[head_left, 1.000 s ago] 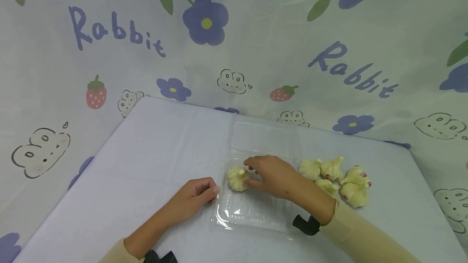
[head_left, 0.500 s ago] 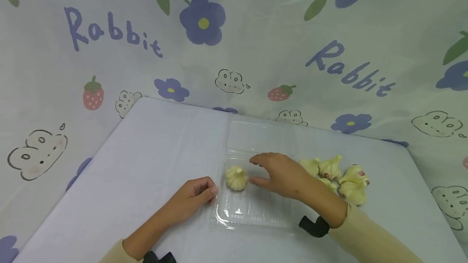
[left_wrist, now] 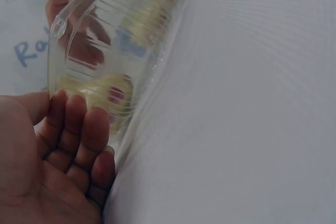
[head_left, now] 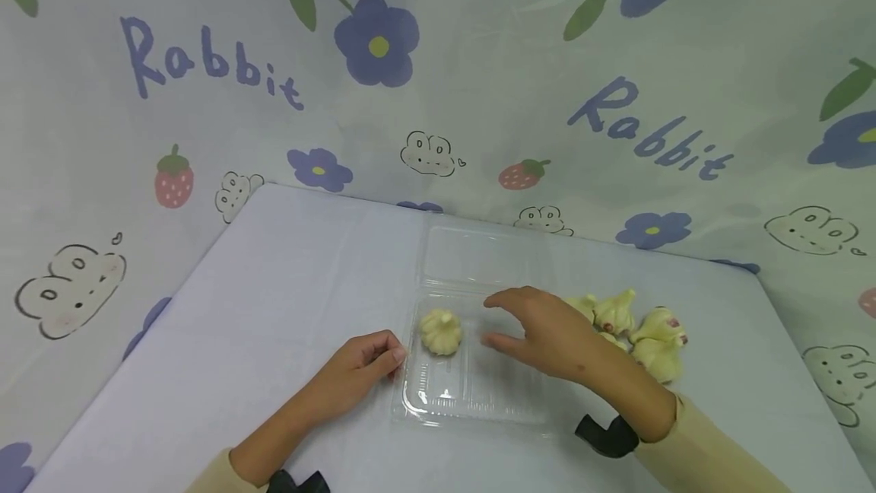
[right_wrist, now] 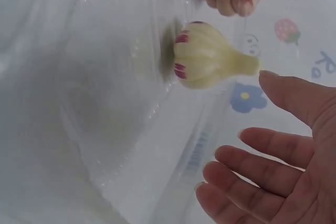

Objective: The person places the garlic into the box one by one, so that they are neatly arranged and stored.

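A clear plastic clamshell box (head_left: 493,398) lies on the table with its lid (head_left: 479,253) folded back, away from me. One pale garlic bulb (head_left: 441,332) with purple streaks, plain in the right wrist view as garlic (right_wrist: 205,56), sits upright in the box's left part. My left hand (head_left: 363,371) pinches the box's left rim between thumb and curled fingers, as the left wrist view (left_wrist: 68,150) of this hand shows. Over the box's right half hovers my right hand (head_left: 547,333), thumb and fingers spread, holding nothing and apart from the bulb.
Several more garlic bulbs (head_left: 657,356) lie in a cluster on the white tabletop (head_left: 301,265), right of the box and partly behind my right forearm. A patterned cloth (head_left: 479,59) hangs behind the table's far edge.
My right hand has drawn back rightward from the garlic bulb, its fingers moving off it. The bulb stays in the box. My left hand keeps its place at the rim.
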`<action>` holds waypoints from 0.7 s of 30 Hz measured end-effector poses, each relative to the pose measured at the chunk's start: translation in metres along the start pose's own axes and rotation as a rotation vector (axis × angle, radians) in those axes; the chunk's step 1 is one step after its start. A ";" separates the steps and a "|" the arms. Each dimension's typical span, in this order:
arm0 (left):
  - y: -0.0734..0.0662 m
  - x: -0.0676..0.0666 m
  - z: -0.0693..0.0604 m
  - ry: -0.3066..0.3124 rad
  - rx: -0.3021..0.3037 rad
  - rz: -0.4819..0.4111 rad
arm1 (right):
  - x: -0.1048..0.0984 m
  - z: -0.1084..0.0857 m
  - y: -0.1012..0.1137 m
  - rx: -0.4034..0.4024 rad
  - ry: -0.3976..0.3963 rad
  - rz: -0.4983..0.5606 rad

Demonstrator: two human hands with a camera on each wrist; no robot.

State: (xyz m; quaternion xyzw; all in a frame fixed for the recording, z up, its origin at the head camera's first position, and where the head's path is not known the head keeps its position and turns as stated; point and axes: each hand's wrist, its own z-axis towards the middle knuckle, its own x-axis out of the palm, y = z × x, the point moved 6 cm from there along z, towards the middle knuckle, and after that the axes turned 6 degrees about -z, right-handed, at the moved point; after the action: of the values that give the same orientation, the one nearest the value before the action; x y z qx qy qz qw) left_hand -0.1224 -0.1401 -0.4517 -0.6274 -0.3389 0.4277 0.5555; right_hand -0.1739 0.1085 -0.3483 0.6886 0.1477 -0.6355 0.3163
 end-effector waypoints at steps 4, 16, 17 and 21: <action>0.001 0.000 0.000 -0.004 0.003 -0.003 | -0.008 -0.006 -0.005 0.018 -0.024 0.014; 0.001 0.000 0.001 -0.008 0.019 -0.010 | -0.028 -0.030 -0.018 0.094 -0.034 0.040; 0.001 0.000 0.001 -0.009 0.018 -0.011 | -0.029 -0.032 -0.019 0.095 -0.035 0.040; 0.002 0.000 0.001 -0.015 0.013 -0.012 | -0.031 -0.041 -0.022 0.108 -0.039 0.038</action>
State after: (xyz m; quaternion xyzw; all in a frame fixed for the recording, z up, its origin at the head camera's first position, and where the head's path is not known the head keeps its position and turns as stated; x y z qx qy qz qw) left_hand -0.1237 -0.1400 -0.4541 -0.6187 -0.3440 0.4312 0.5594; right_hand -0.1597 0.1574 -0.3239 0.6948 0.0938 -0.6499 0.2934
